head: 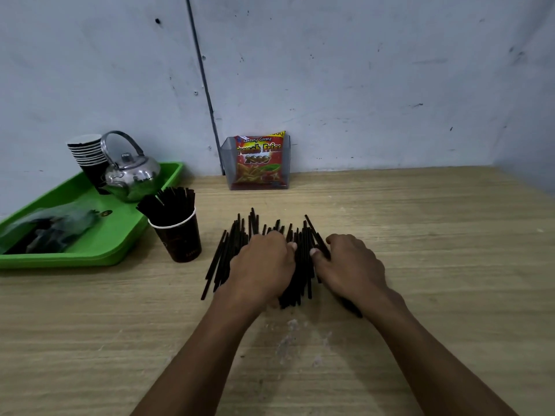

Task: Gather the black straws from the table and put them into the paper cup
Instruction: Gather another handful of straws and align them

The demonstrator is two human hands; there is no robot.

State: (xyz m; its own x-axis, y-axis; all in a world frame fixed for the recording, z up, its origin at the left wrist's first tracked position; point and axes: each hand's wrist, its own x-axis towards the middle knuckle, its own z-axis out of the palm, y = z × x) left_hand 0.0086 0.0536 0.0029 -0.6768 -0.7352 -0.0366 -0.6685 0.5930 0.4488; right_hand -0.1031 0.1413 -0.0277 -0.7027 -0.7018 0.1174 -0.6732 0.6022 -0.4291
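Both the left hand [260, 262] and right hand [350, 265] cup the black straws [301, 265], grip hidden underneath.

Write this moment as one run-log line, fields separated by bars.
phase: gathering | left hand: on pile of black plastic straws | right hand: on pile | dark paper cup: partly filled, upright, left of pile

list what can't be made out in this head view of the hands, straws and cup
- Head view: the middle of the loose black straws on the table is covered by the left hand and right hand, so no count.
- Fingertips are curled under the hands; grip unclear.
- The dark paper cup hides the lower ends of its straws.
- The clear plastic bag on the green plastic tray: contents blurred.
- The tray's left end is cut off by the frame edge.
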